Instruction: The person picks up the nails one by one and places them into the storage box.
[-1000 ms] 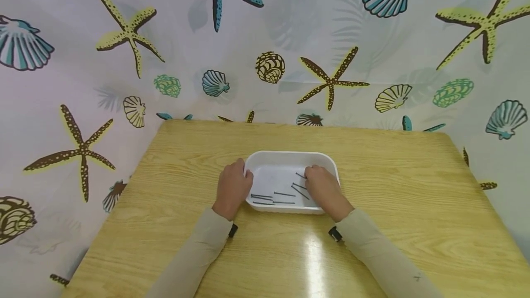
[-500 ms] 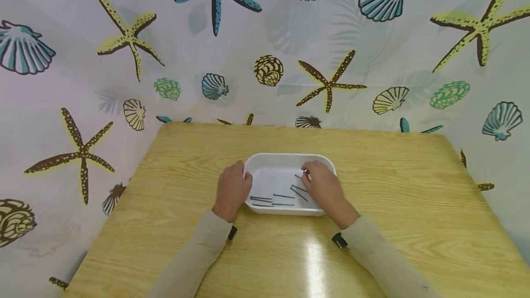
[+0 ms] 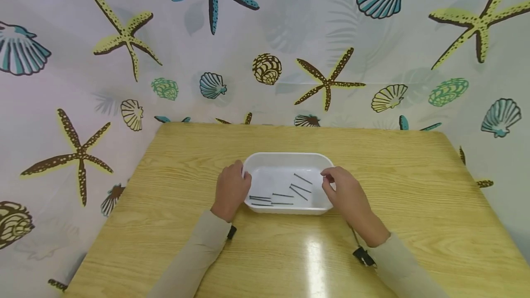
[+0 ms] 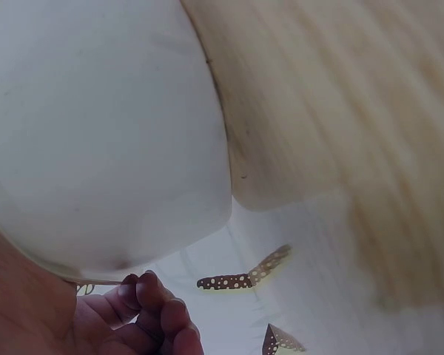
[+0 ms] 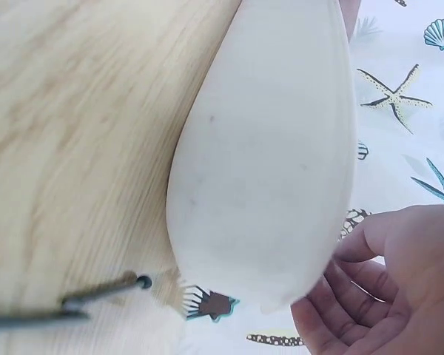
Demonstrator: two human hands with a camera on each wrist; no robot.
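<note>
A white tray (image 3: pixel 285 211) with rounded corners sits on the wooden table. Several dark nails (image 3: pixel 303 178) lie on its floor, some at the lower left and others towards the right. My left hand (image 3: pixel 230 191) grips the tray's left rim; in the left wrist view its curled fingers (image 4: pixel 174 316) show just beyond the tray wall. At the right rim is my right hand (image 3: pixel 349 197), thumb and forefinger bent with a gap between them and nothing visible held there. The right wrist view shows that hand's thumb (image 5: pixel 362 240) close to the tray's end.
A dark nail-like rod (image 3: pixel 354 236) shows by the right wrist, near a black wrist camera (image 3: pixel 363 256). Another wrist camera (image 3: pixel 232 232) is on the left wrist. A cloth (image 3: pixel 232 49) printed with shells and starfish hangs behind the wooden table (image 3: pixel 198 144).
My right hand has lifted away from the nails inside the tray and moved right to the rim, uncovering the upper right nail. The left hand stays on the left rim.
</note>
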